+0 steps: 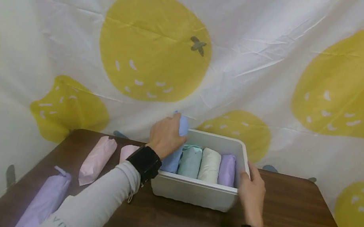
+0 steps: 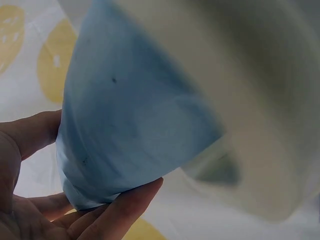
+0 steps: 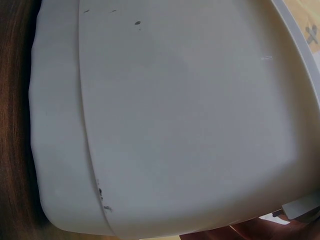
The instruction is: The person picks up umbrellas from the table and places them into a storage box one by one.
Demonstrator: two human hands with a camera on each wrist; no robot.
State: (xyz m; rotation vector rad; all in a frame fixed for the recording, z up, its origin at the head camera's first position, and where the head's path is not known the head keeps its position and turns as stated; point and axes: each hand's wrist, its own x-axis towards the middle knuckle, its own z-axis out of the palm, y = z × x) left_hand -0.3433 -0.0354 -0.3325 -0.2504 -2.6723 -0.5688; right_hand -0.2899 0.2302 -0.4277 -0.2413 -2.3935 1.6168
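My left hand [image 1: 167, 137] grips the upper part of a blue rolled fabric bundle [image 1: 171, 162], which stands tilted at the left end of a white plastic bin [image 1: 194, 192]. In the left wrist view, thumb and fingers curl round one end of the blue bundle [image 2: 130, 115], and the bin's pale rim crosses in front of it. Beside it in the bin stand a mint-green roll [image 1: 190, 162], a cream roll [image 1: 210, 166] and a purple roll [image 1: 227, 170]. My right hand [image 1: 252, 189] holds the bin's right side at the rim. The bin wall [image 3: 185, 110] fills the right wrist view.
Left of the bin, a pink roll [image 1: 97, 161] and a lavender roll with a loop [image 1: 46, 199] lie on the dark wooden table [image 1: 293, 224]. Another pink roll [image 1: 127, 152] is partly hidden behind my left wrist. A fruit-print curtain [image 1: 248, 60] hangs behind the table.
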